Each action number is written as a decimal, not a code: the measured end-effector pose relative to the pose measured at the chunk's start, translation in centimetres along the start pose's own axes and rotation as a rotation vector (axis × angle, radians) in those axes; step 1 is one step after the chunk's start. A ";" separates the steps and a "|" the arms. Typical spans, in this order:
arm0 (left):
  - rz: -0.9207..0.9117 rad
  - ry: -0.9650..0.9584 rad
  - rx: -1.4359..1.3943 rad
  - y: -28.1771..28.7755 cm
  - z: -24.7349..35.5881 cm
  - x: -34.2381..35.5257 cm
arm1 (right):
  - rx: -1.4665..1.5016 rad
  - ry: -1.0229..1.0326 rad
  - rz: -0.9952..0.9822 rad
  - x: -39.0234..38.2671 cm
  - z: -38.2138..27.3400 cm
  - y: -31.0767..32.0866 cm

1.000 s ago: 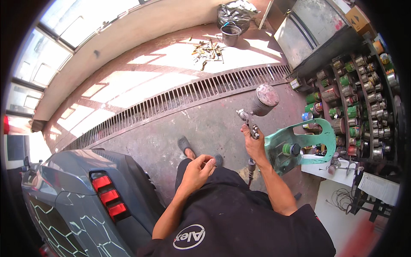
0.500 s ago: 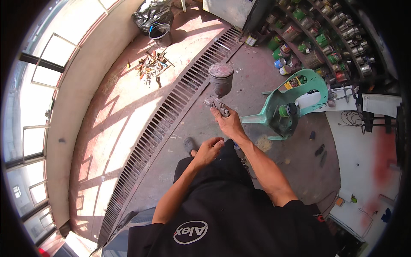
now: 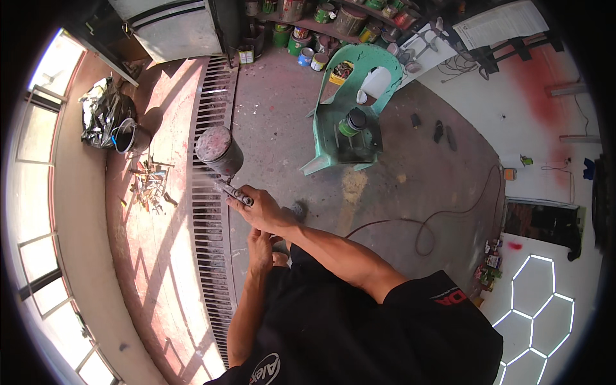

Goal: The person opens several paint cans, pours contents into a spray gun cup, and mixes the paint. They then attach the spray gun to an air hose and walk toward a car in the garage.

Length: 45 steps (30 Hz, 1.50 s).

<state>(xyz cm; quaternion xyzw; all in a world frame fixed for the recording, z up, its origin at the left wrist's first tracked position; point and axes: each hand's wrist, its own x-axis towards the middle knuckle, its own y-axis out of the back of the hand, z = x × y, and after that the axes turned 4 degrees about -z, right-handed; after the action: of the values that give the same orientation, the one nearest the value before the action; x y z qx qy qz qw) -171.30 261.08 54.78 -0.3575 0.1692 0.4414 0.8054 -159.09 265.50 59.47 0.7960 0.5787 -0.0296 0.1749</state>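
Observation:
A paint spray gun (image 3: 237, 193) is gripped in my right hand (image 3: 262, 208), held out over the floor grate. Its grey, paint-stained cup (image 3: 219, 151) sits on top, the lid blotched pinkish. A faint pale mist shows beside the nozzle, over the grate. My left hand (image 3: 259, 249) is raised just below my right wrist, its fingers closed. Their tips are partly hidden behind the right hand, so I cannot make out what they hold.
A green plastic chair (image 3: 324, 131) carries a dark-lidded can (image 3: 352, 122). A hose (image 3: 425, 221) loops across the floor. Left of the metal grate (image 3: 212, 256) lie scattered tools (image 3: 151, 186), near a black bucket (image 3: 131, 137) and a garbage bag (image 3: 106, 112). Paint cans (image 3: 300, 45) line the back.
My view has turned to the right. The spray gun now points out over the grate with mist at its nozzle. My left hand has come in under my right wrist.

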 end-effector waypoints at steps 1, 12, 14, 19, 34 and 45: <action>-0.010 -0.002 0.007 -0.8 0.3 0.6 | 0.001 0.091 0.058 0.3 0.8 0.8; -0.410 0.131 0.171 -9.9 3.2 8.5 | 0.190 0.038 0.463 1.7 -0.3 14.7; -0.491 0.149 0.232 -11.6 3.7 10.0 | 0.239 0.019 0.555 1.6 0.0 16.5; -0.717 0.108 0.477 -15.7 5.5 13.7 | 0.589 -0.063 0.769 0.7 -0.7 20.0; -1.061 0.380 1.330 -15.4 7.9 28.1 | 0.712 -0.418 1.769 3.2 11.4 22.1; -0.914 0.124 2.244 0.8 12.3 38.2 | 1.176 -0.775 1.757 4.4 41.5 12.2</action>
<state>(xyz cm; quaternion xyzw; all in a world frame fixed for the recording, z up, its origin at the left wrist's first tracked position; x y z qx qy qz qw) -151.33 292.87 40.43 0.4920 0.3542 -0.2933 0.7392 -139.80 253.21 22.44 0.8236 -0.3797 -0.4095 -0.0993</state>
